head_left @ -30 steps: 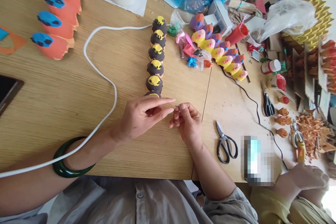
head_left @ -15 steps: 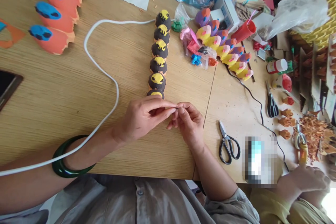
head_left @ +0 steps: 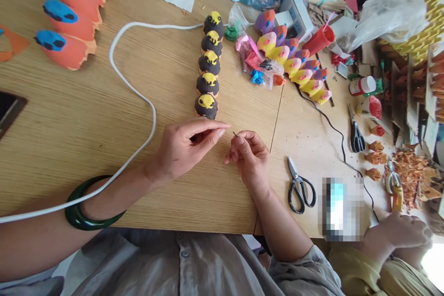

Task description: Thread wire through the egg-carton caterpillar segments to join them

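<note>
a wooden table (head_left: 194, 206) bears a row of black-and-yellow shapes (head_left: 208, 67), its near end by the left hand (head_left: 182, 150). that hand has parted from the right hand (head_left: 252, 157), thumb and forefinger slightly spread; the right alone now pinches a thin dark sliver (head_left: 235, 134).

Under the fingers (head_left: 208, 125), a wooden table (head_left: 173, 78) is seen, which is crossed by a thin seam (head_left: 277, 115) to their right. Much farther right, and lower, a strong white brightness (head_left: 433, 259) is noticed.
</note>
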A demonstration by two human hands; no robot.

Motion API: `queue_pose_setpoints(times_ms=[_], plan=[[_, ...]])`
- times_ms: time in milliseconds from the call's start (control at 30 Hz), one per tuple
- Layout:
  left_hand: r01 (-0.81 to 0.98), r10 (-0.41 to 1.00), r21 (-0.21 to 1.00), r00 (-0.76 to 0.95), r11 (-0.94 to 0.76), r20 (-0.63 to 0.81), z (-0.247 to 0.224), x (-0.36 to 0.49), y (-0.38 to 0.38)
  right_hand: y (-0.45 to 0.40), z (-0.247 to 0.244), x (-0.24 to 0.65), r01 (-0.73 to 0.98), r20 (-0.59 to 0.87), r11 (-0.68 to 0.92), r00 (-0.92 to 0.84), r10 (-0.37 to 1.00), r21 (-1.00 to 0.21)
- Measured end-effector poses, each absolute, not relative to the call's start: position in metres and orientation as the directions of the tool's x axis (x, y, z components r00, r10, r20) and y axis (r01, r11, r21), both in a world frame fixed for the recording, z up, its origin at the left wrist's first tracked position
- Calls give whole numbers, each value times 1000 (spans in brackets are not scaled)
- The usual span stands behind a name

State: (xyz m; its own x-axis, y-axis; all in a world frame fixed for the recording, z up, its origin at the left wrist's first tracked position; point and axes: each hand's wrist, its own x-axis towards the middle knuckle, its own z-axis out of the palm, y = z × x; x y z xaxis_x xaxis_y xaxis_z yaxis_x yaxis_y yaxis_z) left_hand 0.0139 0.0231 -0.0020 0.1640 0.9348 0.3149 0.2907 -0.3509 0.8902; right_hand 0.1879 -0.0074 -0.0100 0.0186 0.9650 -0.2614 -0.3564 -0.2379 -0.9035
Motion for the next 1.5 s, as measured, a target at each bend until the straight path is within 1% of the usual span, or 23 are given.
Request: queue_pose_setpoints(times_ms=[133,300,500,700,933,1233,1367,1500], plan=[[289,930,885,158,-365,332,-1,14,22,-8,-11,188,-333,-271,-248,24,962,-910],[289,920,875,176,-388,350,-1,14,21,-8,-12,189,-323,-236,-208,50,971,-923],[279,914,873,191,-400,358,-3,13,20,-10,-12,189,-306,-232,-200,73,970,-931],[218,917,904,244,-368,314,-3,15,18,-11,-12,189,-287,-246,-223,46,968,-932],[215,926,920,269,-328,267,-6,15,17,-12,-12,189,-287,-253,-240,12,967,-927],[227,925,914,261,-337,276,-2,16,19,-14,-11,189,-308,-284,-284,-47,958,-908],[253,923,902,263,-348,282,-4,14,19,-13,-12,189,-321,-303,-298,-37,952,-899],[257,923,898,244,-358,298,-5,13,18,-11,-9,188,-336,-290,-278,-15,957,-900]])
